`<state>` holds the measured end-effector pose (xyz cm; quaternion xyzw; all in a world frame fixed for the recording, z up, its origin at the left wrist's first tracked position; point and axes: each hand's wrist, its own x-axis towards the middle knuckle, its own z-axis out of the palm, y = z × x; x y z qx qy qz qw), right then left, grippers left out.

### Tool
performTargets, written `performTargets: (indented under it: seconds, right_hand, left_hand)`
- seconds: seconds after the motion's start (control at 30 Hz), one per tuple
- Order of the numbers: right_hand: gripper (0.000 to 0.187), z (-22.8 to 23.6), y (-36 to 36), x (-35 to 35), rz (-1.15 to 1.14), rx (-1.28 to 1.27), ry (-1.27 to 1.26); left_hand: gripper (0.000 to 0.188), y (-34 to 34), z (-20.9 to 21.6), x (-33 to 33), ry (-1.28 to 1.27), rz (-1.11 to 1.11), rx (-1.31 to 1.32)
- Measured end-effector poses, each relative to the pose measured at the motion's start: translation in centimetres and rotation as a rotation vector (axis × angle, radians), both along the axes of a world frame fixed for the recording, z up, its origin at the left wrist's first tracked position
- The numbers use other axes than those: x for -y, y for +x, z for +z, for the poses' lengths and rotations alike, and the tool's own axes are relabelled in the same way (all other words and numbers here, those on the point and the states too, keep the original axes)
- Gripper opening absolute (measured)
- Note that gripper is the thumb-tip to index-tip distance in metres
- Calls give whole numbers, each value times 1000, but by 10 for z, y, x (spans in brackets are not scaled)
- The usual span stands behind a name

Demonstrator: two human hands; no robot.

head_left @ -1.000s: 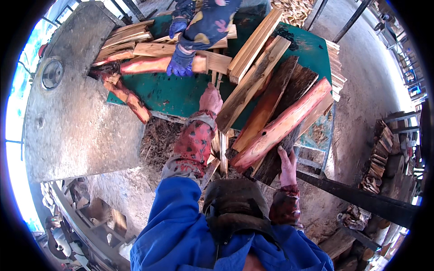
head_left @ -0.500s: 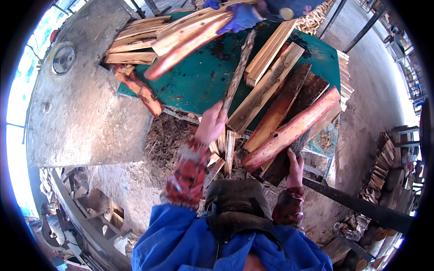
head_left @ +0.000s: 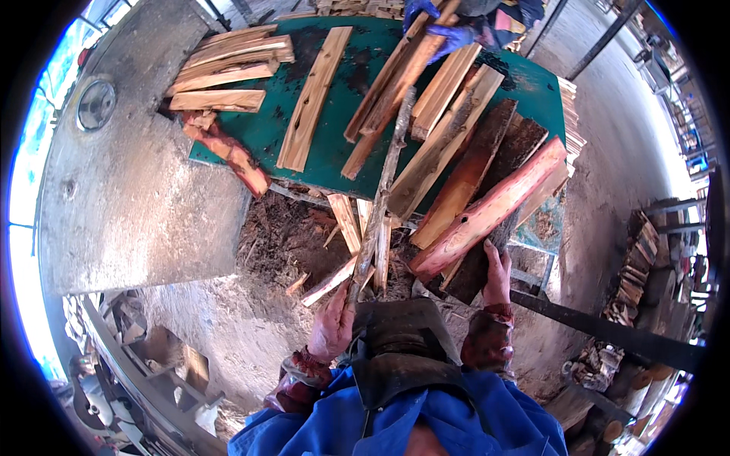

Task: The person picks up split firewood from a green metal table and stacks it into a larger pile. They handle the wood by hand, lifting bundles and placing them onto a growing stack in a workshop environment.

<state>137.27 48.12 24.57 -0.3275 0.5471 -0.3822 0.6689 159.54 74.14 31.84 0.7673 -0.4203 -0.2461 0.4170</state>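
Observation:
My left hand [head_left: 332,327], close to my body, is closed round the near end of a long thin strip of wood with bark [head_left: 388,175]. The strip slants up and away, its far end over the green table [head_left: 323,163]. My right hand [head_left: 496,275] grips the edge of a dark bark-covered slab [head_left: 469,280] at the table's near right; part of its fingers is hidden. Across that slab lies a reddish piece of wood [head_left: 494,205], with a brown slab [head_left: 471,178] beside it. At the far side, a co-worker's blue-gloved hand [head_left: 449,38] holds several boards [head_left: 407,72].
A pale board [head_left: 315,99] lies alone on the table. Stacked boards [head_left: 228,61] and a rough reddish piece [head_left: 228,152] are at its left. A metal sheet [head_left: 144,182] adjoins the left side. Bark scraps [head_left: 281,235] cover the ground below. A dark bar [head_left: 601,327] runs to the right.
My left hand has drawn the thin strip back toward my body. My right hand stays on the slab. The co-worker's hands have moved right with different boards, and a pale board now lies on the table.

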Motion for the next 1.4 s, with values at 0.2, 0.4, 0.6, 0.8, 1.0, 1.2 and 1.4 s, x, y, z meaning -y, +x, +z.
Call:
performTargets:
  seconds: [0.2, 0.4, 0.6, 0.8, 1.0, 1.2, 1.4]
  right_hand:
    - [51, -4, -1, 0, 30, -13, -27]
    - [49, -6, 0, -1, -6, 3, -52]
    - [51, -10, -2, 3, -16, -24, 17]
    - [51, -16, -8, 5, 2, 37, 47]
    - [47, -3, -3, 2, 45, 100, -25]
    - [41, 1, -9, 8, 89, 119, -21]
    - [47, -31, -17, 11, 104, 30, -64]
  left_hand:
    - [39, 1, 44, -29, 157, -5, -149]
    - [39, -8, 57, -16, 53, -64, -186]
    - [37, -18, 30, 105, -163, -312, -117]
    - [39, -8, -26, 205, -320, -250, 333]
    - [73, 28, -75, 255, 142, 10, 609]
    - [63, 45, -97, 264, -23, -154, 518]
    - [43, 40, -76, 246, -140, -134, -335]
